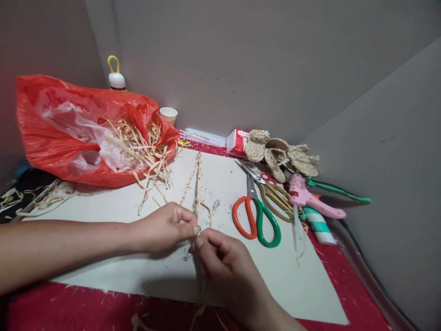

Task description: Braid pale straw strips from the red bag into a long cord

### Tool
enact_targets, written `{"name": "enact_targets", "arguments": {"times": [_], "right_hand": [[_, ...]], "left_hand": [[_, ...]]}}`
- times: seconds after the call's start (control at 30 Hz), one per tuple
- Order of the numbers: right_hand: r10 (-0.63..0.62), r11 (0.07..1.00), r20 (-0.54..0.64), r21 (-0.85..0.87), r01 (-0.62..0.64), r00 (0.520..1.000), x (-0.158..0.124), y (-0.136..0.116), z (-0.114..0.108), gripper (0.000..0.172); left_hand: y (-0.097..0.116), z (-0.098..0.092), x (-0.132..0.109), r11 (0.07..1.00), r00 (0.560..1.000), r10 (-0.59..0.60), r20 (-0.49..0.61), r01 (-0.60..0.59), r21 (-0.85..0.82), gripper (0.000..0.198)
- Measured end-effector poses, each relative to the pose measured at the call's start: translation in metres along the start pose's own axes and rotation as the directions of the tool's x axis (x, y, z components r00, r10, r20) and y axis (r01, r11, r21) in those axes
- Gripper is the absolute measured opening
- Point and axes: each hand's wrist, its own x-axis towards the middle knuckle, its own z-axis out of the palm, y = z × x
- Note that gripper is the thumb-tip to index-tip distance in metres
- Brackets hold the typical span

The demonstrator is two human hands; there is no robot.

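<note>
My left hand [172, 226] pinches the near end of a thin braided straw cord [198, 184], thumb against fingers. The cord runs away from me over a white board [296, 276], with a small loop curling off to its right. Close beside it, my right hand [223, 257] is also closed, its thumb and fingertips pinching the same cord end. Loose strands hang below the fingers toward the board's front edge. Just right of the hands lie scissors [257, 220] with one orange and one green handle.
A red plastic bag [62, 142] spills straw strips [144, 151] at the left. Behind it stand a paper cup [168, 115] and a white-topped bottle [117, 81]. At right are gold-handled scissors [275, 200], woven straw pieces [272, 151], a pink glue gun [310, 197] and green-handled pliers [339, 189].
</note>
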Motion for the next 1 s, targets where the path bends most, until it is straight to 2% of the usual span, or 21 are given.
{"name": "enact_targets", "arguments": {"times": [0.07, 0.17, 0.27, 0.33, 0.57, 0.77, 0.87, 0.93, 1.0], "right_hand": [[-0.105, 0.961, -0.056, -0.262, 0.087, 0.993, -0.003, 0.003, 0.006, 0.032], [-0.284, 0.808, -0.063, -0.553, 0.204, 0.957, -0.006, 0.006, 0.007, 0.025], [-0.453, 0.663, -0.053, -0.687, 0.296, 0.890, -0.008, 0.007, 0.006, 0.022], [-0.512, 0.603, -0.027, -0.723, 0.337, 0.858, -0.009, 0.008, 0.006, 0.022], [-0.520, 0.503, 0.030, -0.797, 0.335, 0.853, -0.009, 0.009, 0.009, 0.021], [-0.545, 0.384, 0.077, -0.862, 0.330, 0.835, -0.010, 0.007, 0.008, 0.017], [-0.481, 0.276, 0.171, -0.902, 0.333, 0.860, -0.011, 0.001, 0.015, 0.020], [-0.415, 0.246, 0.272, -0.885, 0.395, 0.868, -0.012, -0.001, 0.022, 0.021], [-0.402, 0.293, 0.421, -0.782, 0.550, 0.813, -0.016, 0.000, 0.029, 0.017]], "left_hand": [[-0.006, 0.002, -0.002, 0.995, 0.998, -0.039, -0.055, 0.034, -0.091, 0.028], [-0.011, 0.004, -0.005, 0.985, 0.988, -0.112, -0.105, 0.096, -0.143, 0.030], [-0.013, 0.008, -0.008, 0.971, 0.985, -0.129, -0.114, 0.102, -0.215, 0.030], [-0.014, 0.010, -0.010, 0.961, 0.984, -0.131, -0.118, 0.097, -0.259, 0.029], [-0.016, 0.016, -0.014, 0.945, 0.988, -0.101, -0.115, 0.059, -0.321, 0.032], [-0.017, 0.018, -0.015, 0.966, 0.988, -0.064, -0.144, 0.025, -0.259, 0.034], [-0.017, 0.019, -0.014, 0.971, 0.984, -0.058, -0.171, 0.016, -0.237, 0.031], [-0.016, 0.018, -0.013, 0.973, 0.983, -0.048, -0.179, 0.006, -0.229, 0.032], [-0.015, 0.017, -0.013, 0.982, 0.983, -0.051, -0.179, 0.016, -0.189, 0.031]]}}
